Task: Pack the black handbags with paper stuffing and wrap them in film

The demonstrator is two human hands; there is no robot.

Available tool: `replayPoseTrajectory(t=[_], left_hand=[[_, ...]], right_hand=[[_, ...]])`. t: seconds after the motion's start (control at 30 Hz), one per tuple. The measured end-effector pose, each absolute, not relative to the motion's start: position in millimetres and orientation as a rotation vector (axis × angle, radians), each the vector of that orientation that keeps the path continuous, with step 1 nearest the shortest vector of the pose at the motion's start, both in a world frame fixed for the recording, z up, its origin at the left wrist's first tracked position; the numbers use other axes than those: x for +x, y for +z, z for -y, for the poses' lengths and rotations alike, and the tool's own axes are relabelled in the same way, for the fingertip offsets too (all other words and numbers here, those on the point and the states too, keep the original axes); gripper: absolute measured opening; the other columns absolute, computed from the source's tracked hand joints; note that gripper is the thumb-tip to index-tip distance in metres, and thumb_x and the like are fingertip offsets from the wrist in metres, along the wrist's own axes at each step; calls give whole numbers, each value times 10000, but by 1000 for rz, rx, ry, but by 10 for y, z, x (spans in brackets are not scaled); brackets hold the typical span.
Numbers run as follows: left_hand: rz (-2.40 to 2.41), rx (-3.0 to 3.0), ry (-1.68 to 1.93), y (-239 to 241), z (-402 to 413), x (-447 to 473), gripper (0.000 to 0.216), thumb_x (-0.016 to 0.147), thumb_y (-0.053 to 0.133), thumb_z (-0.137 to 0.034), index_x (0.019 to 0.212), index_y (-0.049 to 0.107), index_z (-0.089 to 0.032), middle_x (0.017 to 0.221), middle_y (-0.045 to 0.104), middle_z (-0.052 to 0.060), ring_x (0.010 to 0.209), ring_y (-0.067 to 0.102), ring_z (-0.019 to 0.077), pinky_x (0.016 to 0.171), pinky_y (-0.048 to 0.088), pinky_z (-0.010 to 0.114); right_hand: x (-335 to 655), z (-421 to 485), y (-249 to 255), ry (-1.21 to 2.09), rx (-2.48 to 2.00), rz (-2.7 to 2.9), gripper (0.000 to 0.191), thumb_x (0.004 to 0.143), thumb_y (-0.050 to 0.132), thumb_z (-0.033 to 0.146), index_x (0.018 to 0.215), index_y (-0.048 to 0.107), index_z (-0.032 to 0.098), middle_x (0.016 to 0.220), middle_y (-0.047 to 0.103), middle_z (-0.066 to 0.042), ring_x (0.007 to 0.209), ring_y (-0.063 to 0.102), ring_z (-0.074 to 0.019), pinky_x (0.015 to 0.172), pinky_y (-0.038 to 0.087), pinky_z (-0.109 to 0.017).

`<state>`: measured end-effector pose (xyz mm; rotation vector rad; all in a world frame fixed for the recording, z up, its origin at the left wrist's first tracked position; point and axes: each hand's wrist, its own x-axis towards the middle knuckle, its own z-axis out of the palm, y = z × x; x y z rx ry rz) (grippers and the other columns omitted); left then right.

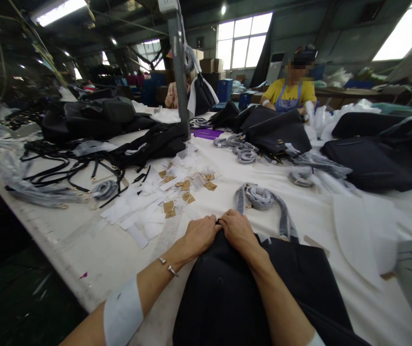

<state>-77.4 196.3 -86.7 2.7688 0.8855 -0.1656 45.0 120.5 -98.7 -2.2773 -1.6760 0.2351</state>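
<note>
A black bag (220,293) lies in front of me, its near end running out of the bottom of the view. Both my hands meet at its far end. My left hand (201,234) has its fingers closed on the bag's edge. Right beside it, my right hand (237,230) pinches the same edge, fingertips almost touching the left ones. What exactly lies under the fingertips is hidden. A second black bag (305,274) lies flat to the right, partly covered by my right forearm. Beyond my hands rests a plastic-wrapped strap (259,196), coiled and looped.
White paper strips (137,206) and brown tags (169,209) lie scattered left of centre. Black straps (65,168) and piled black bags (90,115) are farther left. A metal post (180,72) rises from the table. More bags (379,161) lie right; a co-worker (288,93) sits across.
</note>
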Motion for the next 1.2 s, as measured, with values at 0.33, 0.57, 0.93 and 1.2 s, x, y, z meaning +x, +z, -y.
replayPoseTrajectory(t=[0.33, 0.57, 0.93, 1.2], left_hand=[[-872, 1980, 261, -1054, -2096, -791, 458, 847, 500, -538, 1072, 531, -140, 1029, 646, 92, 1001, 583, 253, 883, 439, 352], [-544, 1115, 97, -1049, -1970, -701, 527, 772, 650, -535, 1067, 610, -100, 933, 702, 107, 866, 652, 224, 873, 472, 344], [-920, 2175, 268, -864, -1968, -647, 367, 865, 450, -520, 948, 542, -174, 811, 644, 46, 811, 617, 240, 733, 441, 317], [-1085, 2306, 145, -1122, -2023, -601, 285, 933, 356, -395, 1082, 467, -178, 937, 682, 119, 924, 650, 278, 734, 429, 313]], right_hand=[[504, -1207, -949, 421, -1943, 1360, 245, 899, 493, 248, 873, 732, 200, 906, 703, -54, 877, 616, -170, 814, 417, -252], [525, -1208, -955, 424, -1786, 1080, 205, 851, 562, 307, 768, 711, 194, 819, 702, -31, 799, 620, -167, 765, 438, -272], [561, -1150, -942, 446, -1735, 1004, 150, 832, 565, 258, 832, 705, 202, 844, 707, -20, 808, 621, -167, 777, 450, -275], [496, -1153, -969, 371, -1909, 1296, 175, 875, 537, 203, 846, 710, 197, 862, 699, -44, 819, 608, -157, 771, 423, -245]])
